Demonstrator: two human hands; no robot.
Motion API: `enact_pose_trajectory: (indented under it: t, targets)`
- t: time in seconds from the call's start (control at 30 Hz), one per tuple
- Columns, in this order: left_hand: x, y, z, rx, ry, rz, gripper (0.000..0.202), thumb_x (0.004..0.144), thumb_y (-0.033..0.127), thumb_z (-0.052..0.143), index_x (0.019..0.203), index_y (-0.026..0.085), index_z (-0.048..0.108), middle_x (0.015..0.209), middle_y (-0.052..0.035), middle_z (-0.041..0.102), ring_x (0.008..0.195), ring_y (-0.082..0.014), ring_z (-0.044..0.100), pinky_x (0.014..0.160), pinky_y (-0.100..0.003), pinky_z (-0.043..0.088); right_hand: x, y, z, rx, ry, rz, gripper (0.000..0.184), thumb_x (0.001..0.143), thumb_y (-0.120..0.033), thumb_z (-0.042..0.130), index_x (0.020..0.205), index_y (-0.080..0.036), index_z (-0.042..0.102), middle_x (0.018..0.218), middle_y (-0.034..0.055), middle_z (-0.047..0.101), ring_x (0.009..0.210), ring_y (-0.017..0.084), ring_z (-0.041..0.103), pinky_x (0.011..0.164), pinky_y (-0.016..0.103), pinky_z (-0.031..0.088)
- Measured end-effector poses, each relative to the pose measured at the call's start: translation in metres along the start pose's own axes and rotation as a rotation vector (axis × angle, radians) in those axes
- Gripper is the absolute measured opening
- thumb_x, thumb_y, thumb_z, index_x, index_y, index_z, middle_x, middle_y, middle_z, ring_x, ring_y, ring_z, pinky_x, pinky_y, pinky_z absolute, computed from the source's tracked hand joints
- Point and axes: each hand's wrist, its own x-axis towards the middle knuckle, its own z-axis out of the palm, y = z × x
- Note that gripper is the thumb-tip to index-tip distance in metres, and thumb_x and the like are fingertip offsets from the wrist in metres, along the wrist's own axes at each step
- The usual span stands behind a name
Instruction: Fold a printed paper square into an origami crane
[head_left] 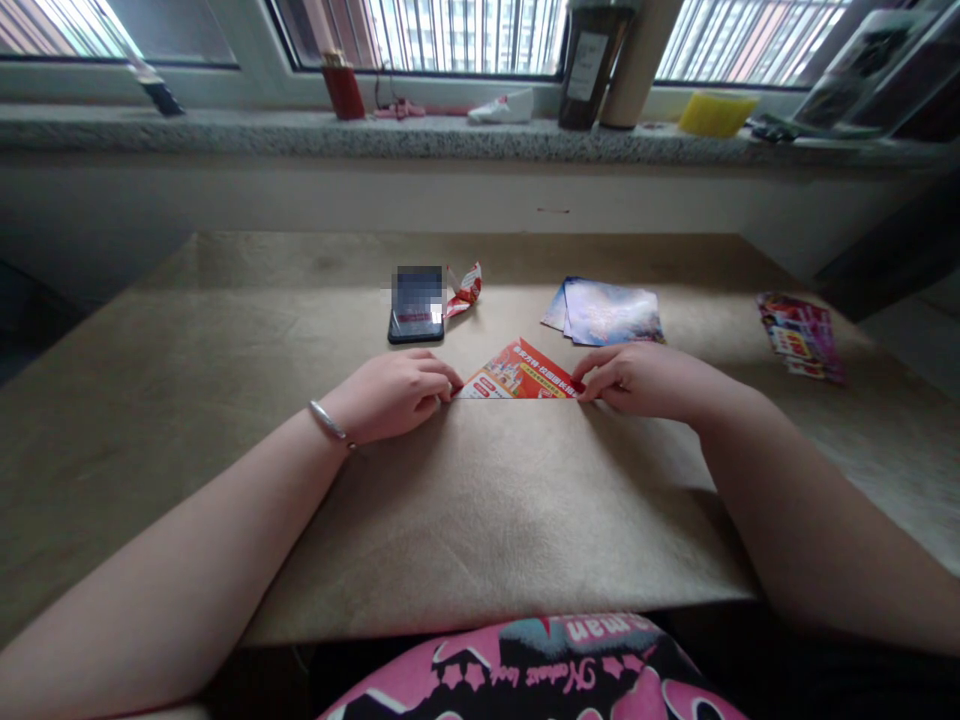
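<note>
- While you hold the red printed paper folded into a triangle flat on the tan felt-like table mat, your left hand is curled and pinches its left corner. Your right hand pinches the right corner.
- Keep both corners level and bear down evenly along the long near edge; that looks the surest way to a sharp crease.
- Just beyond lie a black smartphone, a crumpled red-and-white paper scrap and a stack of bluish shiny sheets.
- On the grey stone windowsill, a red cylindrical cup holds yellowish-tipped sticks. What the dark brown labelled jar holds cannot be told.
</note>
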Motion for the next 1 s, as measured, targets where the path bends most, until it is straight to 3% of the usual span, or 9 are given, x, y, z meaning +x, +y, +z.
enact_pose_trajectory:
  t: [0.43,0.77,0.93,1.0]
  targets:
    - [0.0,0.004,0.0,0.014,0.011,-0.016,0.023,0.08,0.012,0.044,0.076,0.019,0.066,0.103,0.0003,0.069,0.09,-0.0165,0.062,0.079,-0.029,0.05,-0.009,0.009,-0.004,-0.037,-0.04,0.13,0.034,0.071,-0.007,0.052,0.075,-0.032,0.076,0.108,-0.0067,0.069,0.082,0.015,0.066,0.072,0.028,0.047]
    - [0.001,0.008,0.002,0.066,0.033,-0.013,0.019,0.082,0.016,0.044,0.079,0.018,0.062,0.098,-0.004,0.067,0.087,-0.0173,0.059,0.076,-0.029,0.049,-0.006,0.008,-0.007,-0.026,-0.085,0.164,0.03,0.071,-0.007,0.047,0.063,-0.025,0.07,0.107,-0.0055,0.069,0.082,0.016,0.064,0.072,0.028,0.044]
    - [0.004,0.013,0.008,0.121,0.064,-0.057,0.023,0.089,0.025,0.042,0.095,0.016,0.063,0.093,-0.0071,0.065,0.087,-0.0197,0.058,0.078,-0.033,0.049,0.002,0.0,0.001,-0.118,0.049,0.244,0.027,0.079,-0.017,0.044,0.084,-0.023,0.071,0.09,0.0023,0.07,0.078,0.018,0.063,0.065,0.028,0.042]
    - [0.005,0.015,0.01,0.139,0.095,-0.096,0.027,0.09,0.03,0.043,0.102,0.015,0.063,0.097,-0.0082,0.064,0.09,-0.0207,0.057,0.079,-0.034,0.049,0.005,-0.006,0.005,-0.15,0.085,0.289,0.027,0.082,-0.026,0.046,0.095,-0.024,0.07,0.096,0.0036,0.069,0.075,0.018,0.062,0.061,0.028,0.04]
